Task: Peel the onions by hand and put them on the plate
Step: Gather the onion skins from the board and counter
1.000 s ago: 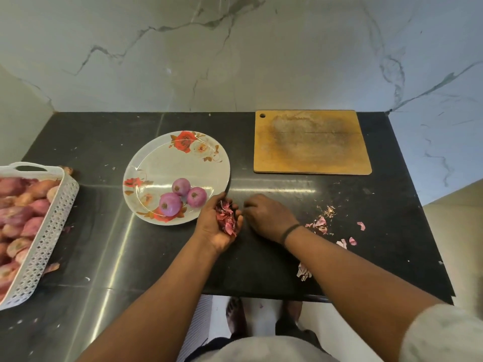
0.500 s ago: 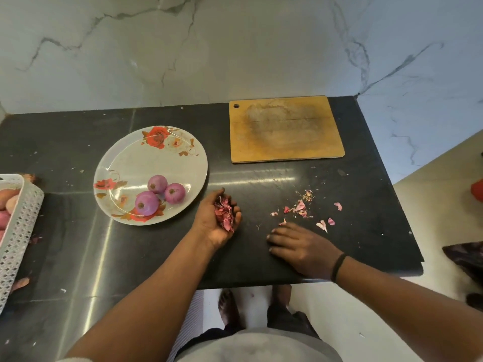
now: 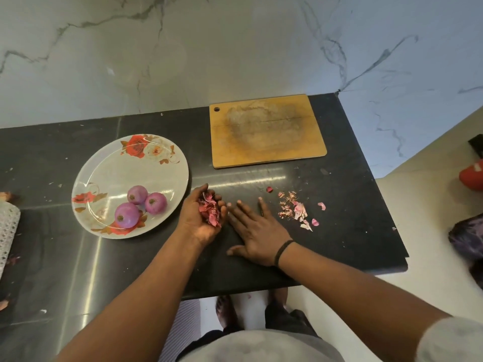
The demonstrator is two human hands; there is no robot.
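Three peeled onions (image 3: 141,206) sit on the flowered plate (image 3: 109,168), toward its 5 o'clock rim, touching one another. Just beside the plate at 3 o'clock, the left hand (image 3: 203,218) lies palm up, fingers curled loosely around a heap of pink skins (image 3: 210,209). The right hand (image 3: 257,231) lies flat on the dark counter (image 3: 347,220), fingers straight and spread, holding nothing, with loose skin scraps (image 3: 294,207) at its 2 o'clock. A careless sweep could flick scraps off the counter edge, and tilting the cupped palm would likely spill skins onto the clean onions.
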